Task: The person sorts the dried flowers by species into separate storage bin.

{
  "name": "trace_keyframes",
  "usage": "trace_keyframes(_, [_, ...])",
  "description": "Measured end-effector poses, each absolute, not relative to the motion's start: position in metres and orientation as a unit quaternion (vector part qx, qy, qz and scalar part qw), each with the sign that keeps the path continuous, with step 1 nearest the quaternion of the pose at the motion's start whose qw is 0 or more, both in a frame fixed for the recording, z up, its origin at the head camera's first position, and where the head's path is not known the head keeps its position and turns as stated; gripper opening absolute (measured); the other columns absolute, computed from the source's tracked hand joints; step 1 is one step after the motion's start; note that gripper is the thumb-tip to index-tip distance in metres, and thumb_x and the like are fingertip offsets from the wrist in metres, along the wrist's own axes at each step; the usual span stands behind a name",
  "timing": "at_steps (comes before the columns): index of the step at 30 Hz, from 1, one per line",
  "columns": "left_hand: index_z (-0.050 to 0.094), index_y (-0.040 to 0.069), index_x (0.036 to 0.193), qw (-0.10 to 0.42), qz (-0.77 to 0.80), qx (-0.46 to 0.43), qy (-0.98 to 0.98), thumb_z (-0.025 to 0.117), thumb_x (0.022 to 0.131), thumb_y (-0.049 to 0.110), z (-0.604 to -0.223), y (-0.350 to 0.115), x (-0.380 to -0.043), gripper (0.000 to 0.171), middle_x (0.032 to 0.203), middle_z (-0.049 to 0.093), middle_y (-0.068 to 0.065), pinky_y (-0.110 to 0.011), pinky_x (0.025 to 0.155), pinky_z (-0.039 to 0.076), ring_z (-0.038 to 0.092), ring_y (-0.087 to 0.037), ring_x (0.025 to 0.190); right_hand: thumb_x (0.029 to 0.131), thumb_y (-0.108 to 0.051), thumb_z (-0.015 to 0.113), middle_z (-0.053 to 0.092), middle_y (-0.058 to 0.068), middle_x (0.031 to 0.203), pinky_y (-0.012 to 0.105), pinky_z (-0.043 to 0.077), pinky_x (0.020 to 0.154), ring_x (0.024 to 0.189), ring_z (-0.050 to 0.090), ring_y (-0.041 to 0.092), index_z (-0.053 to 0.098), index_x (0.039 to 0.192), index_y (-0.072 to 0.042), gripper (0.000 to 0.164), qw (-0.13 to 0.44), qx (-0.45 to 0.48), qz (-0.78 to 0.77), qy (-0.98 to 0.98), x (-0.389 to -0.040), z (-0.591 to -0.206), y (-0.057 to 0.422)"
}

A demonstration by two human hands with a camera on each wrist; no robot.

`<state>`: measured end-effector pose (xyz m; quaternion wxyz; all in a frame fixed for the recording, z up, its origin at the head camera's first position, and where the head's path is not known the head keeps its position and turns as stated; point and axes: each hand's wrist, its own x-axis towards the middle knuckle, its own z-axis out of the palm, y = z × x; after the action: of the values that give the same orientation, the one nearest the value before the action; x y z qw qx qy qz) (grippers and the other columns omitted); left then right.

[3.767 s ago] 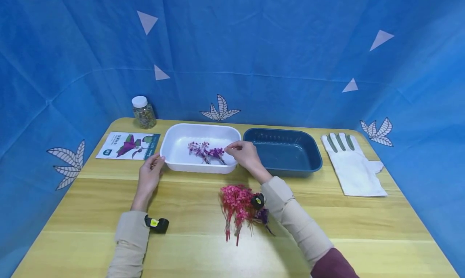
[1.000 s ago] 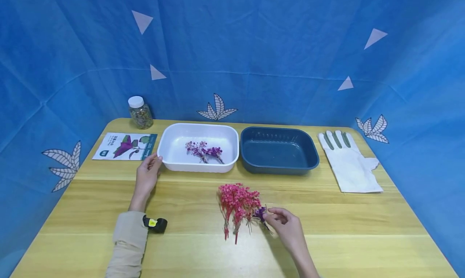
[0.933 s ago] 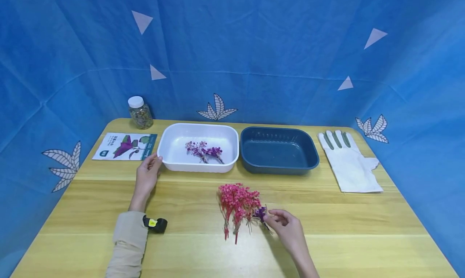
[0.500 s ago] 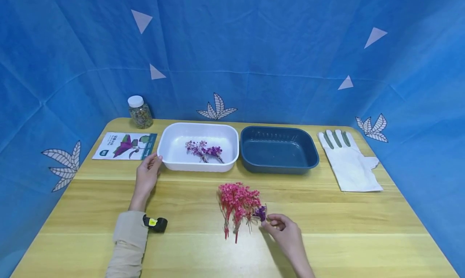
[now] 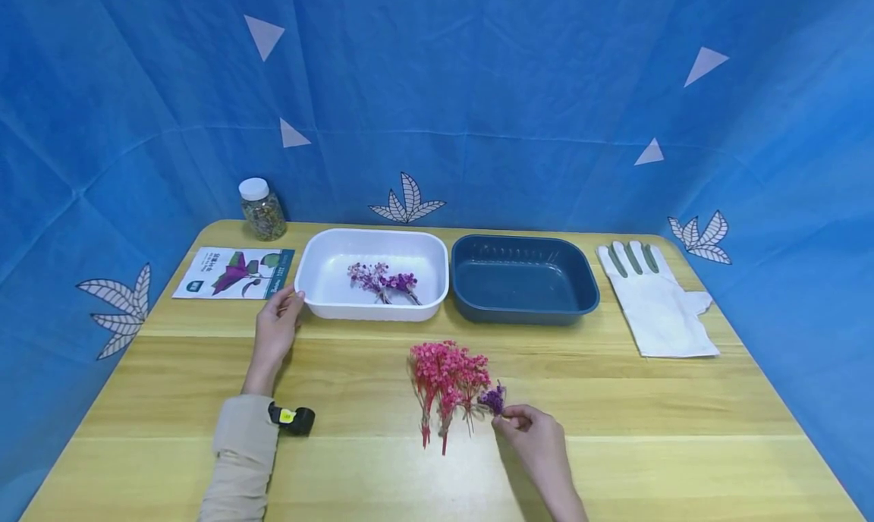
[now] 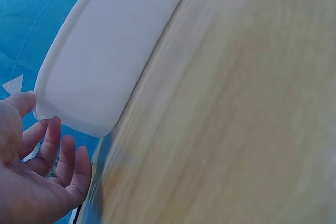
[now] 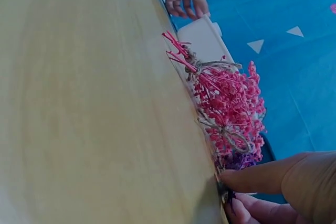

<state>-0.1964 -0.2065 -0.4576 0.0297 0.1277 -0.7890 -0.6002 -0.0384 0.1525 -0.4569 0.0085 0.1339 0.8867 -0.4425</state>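
Note:
My left hand holds the left front corner of a white plastic tray, thumb at the rim and fingertips against the outer corner in the left wrist view. Two sprigs of purple dried flowers lie inside this tray. On the table's front half, my right hand pinches the stems of a small purple dried flower bunch between thumb and forefinger; its stems are mostly hidden by the fingers. Just left of it lie pink dried flower bunches, tied with twine in the right wrist view.
A dark blue tray stands right of the white one. Farther right lies a white glove with green finger stripes. At the back left are a seed packet and a white-lidded jar. Blue cloth hangs behind the table.
The right hand has left the white tray's flowers and come down to the purple bunch. Over the last second its fingers slid from the blossoms to the stems. The left hand stays put.

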Motion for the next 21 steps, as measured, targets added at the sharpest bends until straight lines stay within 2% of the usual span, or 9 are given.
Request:
trace_keyframes(6, [0.037,0.006,0.144,0.028,-0.597,0.130,-0.791,0.043,0.101,0.037,-0.4575,-0.2066,-0.1963,0.054,0.127,0.047,-0.014,-0.019,0.087,0.046,0.047,-0.019,0.110,0.078,-0.009,0.073,0.065,0.002,0.071,0.018,0.043,0.047,0.060,0.054,0.009,0.069,0.089,0.004,0.017,0.002,0.142,-0.425,0.894,-0.0359,-0.4559,0.1537])
trace_keyframes(13, [0.036,0.006,0.145,0.024,-0.600,0.132,-0.789,0.043,0.101,0.035,-0.4571,-0.2058,-0.1957,0.053,0.128,0.047,-0.016,-0.019,0.087,0.046,0.047,-0.020,0.111,0.081,-0.008,0.071,0.065,0.002,0.073,0.018,0.044,0.049,0.063,0.054,0.010,0.068,0.094,0.005,0.019,0.007,0.157,-0.457,0.876,-0.0349,-0.4545,0.1578])
trace_keyframes(21, [0.035,0.007,0.145,0.022,-0.601,0.134,-0.787,0.042,0.101,0.036,-0.4552,-0.2062,-0.1962,0.054,0.130,0.046,-0.016,-0.031,0.096,0.045,0.046,-0.023,0.113,0.083,-0.012,0.071,0.066,0.004,0.078,0.018,0.048,0.057,0.067,0.056,0.010,0.068,0.099,0.004,0.022,-0.011,0.152,-0.476,0.866,-0.0390,-0.4470,0.1561])
